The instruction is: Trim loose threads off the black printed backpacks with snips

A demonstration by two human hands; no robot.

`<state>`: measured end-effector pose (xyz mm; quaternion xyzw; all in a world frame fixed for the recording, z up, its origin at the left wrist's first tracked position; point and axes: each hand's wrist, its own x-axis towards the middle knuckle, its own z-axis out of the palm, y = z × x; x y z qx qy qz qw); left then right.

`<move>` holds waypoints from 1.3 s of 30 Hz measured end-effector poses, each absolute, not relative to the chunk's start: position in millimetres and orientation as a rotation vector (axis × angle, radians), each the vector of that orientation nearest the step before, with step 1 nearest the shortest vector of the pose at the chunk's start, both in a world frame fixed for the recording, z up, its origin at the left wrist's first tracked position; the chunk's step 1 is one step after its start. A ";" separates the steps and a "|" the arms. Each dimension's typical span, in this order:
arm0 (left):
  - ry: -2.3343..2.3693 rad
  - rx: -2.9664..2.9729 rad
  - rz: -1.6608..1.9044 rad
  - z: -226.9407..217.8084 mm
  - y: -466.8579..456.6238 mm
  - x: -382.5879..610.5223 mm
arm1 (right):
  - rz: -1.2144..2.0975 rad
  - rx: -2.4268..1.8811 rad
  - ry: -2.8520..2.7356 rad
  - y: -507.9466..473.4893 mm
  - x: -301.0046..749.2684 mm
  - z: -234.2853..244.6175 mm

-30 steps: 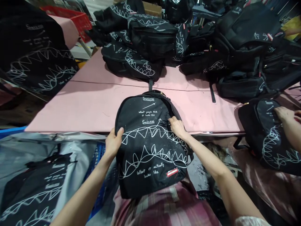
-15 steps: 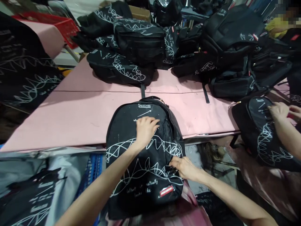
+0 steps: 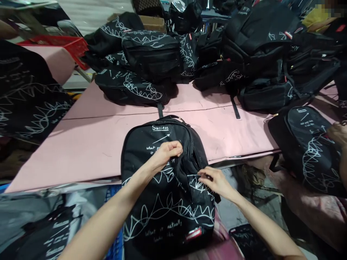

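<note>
A black backpack [image 3: 168, 202] stands in front of me against the table edge, its front printed with white scribbles and lettering, with a red label low on the right. My left hand [image 3: 170, 151] is closed on the upper front panel, where the fabric puckers into folds. Beside the right edge, my right hand [image 3: 214, 179] has its fingers curled together against the front fabric. Whatever lies between those fingertips is too small to make out. Just above the right hand, the side seam gapes in a dark slit.
A pink-covered table [image 3: 89, 141] holds piled black backpacks [image 3: 151, 54] at the back. Another printed backpack [image 3: 311, 144] is at the right, with a co-worker's hand [image 3: 338, 134] on it. A red crate [image 3: 73, 47] stands far left; a hanging backpack [image 3: 27, 97] is nearer.
My right hand has moved up along the backpack's right side. My left hand has gone from spread fingers to closed, and the front fabric has bunched up between the hands.
</note>
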<state>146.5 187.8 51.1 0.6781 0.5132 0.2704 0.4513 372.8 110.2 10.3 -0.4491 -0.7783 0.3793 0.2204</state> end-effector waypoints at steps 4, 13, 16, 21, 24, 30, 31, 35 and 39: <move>1.231 1.392 0.828 62.5 176.0 142.1 | 0.761 -1.385 -2.019 119.0 358.3 31.5; 1.607 2.141 0.431 73.6 207.4 151.6 | 0.318 -1.539 -2.015 138.1 315.9 29.8; 1.626 2.107 0.334 72.0 216.1 151.9 | 0.263 -1.604 -2.016 146.4 308.2 27.6; 1.644 2.094 0.330 67.6 216.1 152.2 | 0.145 -1.607 -2.077 152.5 299.2 22.7; 1.656 2.095 0.317 65.7 213.6 152.5 | 0.075 -1.573 -2.123 154.0 296.4 18.4; 1.664 2.123 0.293 67.0 211.1 155.9 | 0.237 -1.525 -2.050 158.3 301.9 16.6; 1.668 2.130 0.295 68.5 209.5 156.7 | 0.323 -1.496 -1.984 159.1 306.9 15.3; 1.640 2.247 0.272 72.1 194.2 160.8 | 0.777 -1.393 -1.472 161.9 333.6 2.7; 1.693 2.261 0.052 65.4 174.7 167.2 | 1.039 -1.321 -1.238 168.4 339.0 -11.6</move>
